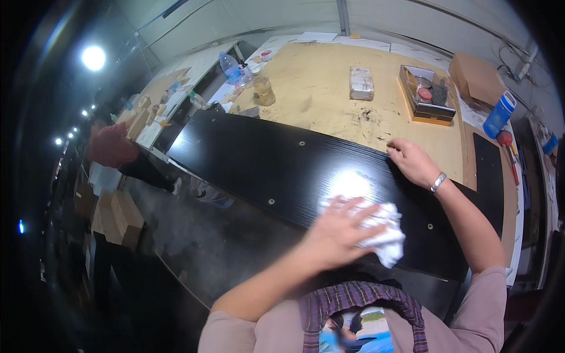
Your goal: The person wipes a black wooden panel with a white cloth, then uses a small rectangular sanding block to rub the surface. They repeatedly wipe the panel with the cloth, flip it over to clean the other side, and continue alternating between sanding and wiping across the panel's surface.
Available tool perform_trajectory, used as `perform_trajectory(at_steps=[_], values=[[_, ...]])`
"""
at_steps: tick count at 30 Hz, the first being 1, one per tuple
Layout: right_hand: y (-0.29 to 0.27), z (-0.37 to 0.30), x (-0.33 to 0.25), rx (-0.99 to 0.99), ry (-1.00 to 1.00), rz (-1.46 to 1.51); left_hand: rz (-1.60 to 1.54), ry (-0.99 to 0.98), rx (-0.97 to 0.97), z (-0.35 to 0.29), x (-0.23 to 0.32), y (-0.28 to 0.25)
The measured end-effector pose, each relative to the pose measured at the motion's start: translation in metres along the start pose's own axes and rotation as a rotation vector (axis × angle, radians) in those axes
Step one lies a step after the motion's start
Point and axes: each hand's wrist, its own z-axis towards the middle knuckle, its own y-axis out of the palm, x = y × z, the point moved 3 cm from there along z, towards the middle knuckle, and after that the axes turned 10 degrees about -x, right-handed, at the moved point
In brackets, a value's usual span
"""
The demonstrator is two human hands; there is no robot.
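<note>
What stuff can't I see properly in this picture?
All in the head view:
The part of the black board under the white cloth: covered by the cloth and left hand.
The palm of the right hand: hidden behind its own back.
Details of the person in red: lost in dimness and blur.
Some bits inside the open box: too small to tell.

A pale wall (400,23) spans the top of the frame, with a grey post (344,19) near the middle. Below lies a tan worktop (321,73); a long table (197,63) and glaring lamp (93,57) occupy the upper left, dark floor (200,253) the lower left.
</note>
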Motion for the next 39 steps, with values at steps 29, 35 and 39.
perform_trajectory(at_steps=[29, 35, 39], values=[[0.115, 0.168, -0.145, -0.007, 0.407, -0.36, 0.158, -0.143, 0.298, -0.158, -0.436, -0.187], [0.117, 0.172, -0.143, -0.007, 0.353, -0.429, 0.091, 0.087, 0.013, -0.109, -0.399, -0.128], [0.118, 0.177, -0.152, 0.001, 0.317, -0.382, 0.354, -0.617, 0.121, -0.187, -0.599, -0.188]])
